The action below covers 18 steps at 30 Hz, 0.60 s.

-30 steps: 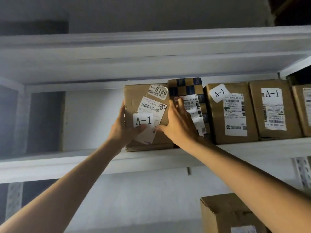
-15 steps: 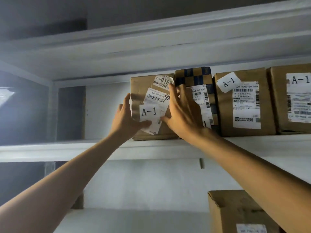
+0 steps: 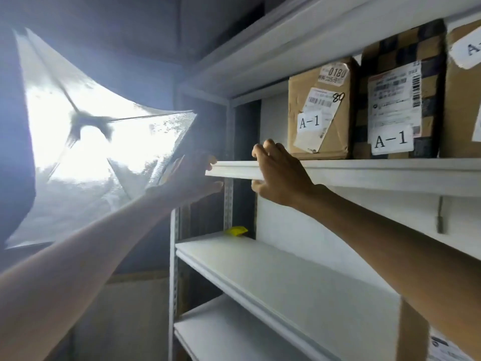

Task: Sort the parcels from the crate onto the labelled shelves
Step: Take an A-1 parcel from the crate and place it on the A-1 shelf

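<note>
A brown parcel (image 3: 320, 110) with an A-1 label stands upright at the left end of a row on the upper white shelf (image 3: 377, 169). Beside it stands a dark checkered parcel (image 3: 402, 100), also labelled A-1, then another brown parcel (image 3: 462, 100) cut off by the frame edge. My right hand (image 3: 281, 175) hovers in front of the shelf's front lip, below and left of the brown parcel, fingers loosely bent and holding nothing. My left hand (image 3: 192, 175) is empty too, at the shelf's left end.
A lower white shelf (image 3: 260, 269) carries a small yellow item (image 3: 235, 230) at its back left corner. A cardboard box (image 3: 413, 334) stands at the bottom right. A bright window covered with translucent film (image 3: 91, 142) is at the left.
Both hands have come off the brown A-1 parcel and dropped back to the shelf's front edge. The view has swung left, so the window now shows.
</note>
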Motion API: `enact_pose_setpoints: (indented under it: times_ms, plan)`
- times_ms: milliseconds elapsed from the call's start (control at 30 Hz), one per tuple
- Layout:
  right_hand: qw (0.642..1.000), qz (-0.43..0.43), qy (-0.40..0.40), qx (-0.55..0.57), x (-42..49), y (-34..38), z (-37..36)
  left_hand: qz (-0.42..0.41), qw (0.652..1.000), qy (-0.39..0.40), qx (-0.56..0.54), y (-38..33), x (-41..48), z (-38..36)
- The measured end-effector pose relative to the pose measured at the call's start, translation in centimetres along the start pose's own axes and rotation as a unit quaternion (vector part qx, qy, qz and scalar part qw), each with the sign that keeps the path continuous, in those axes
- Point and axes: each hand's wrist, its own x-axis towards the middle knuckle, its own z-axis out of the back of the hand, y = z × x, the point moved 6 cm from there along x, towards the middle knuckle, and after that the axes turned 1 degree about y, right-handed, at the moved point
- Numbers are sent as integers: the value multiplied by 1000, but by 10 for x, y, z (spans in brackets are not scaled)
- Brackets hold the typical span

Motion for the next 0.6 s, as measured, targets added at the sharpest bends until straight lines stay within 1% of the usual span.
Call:
enact_pose_setpoints:
  times_ms: [100, 167, 233, 300, 433, 533, 600]
  plan:
    - [993, 73, 32, 82, -3, 61, -8, 56, 995, 8, 84, 32, -51, 40]
    - [987, 114, 55, 103, -4, 106, -13, 95, 987, 24, 125, 52, -88, 68]
    - [980, 151, 72, 105, -5, 157, -15, 133, 973, 57, 177, 71, -130, 96]
    - [968, 184, 97, 139, -9, 209, -16, 181, 956, 86, 214, 88, -173, 125]
    - [912, 275, 129, 275, -36, 329, 8, 310, 906, 96, 271, 107, -282, 201]
    - [863, 334, 157, 344, -68, 407, 44, 389, 859, 121, 309, 101, -365, 249]
    - [829, 377, 164, 379, -94, 453, 74, 436, 829, 119, 329, 92, -419, 281]
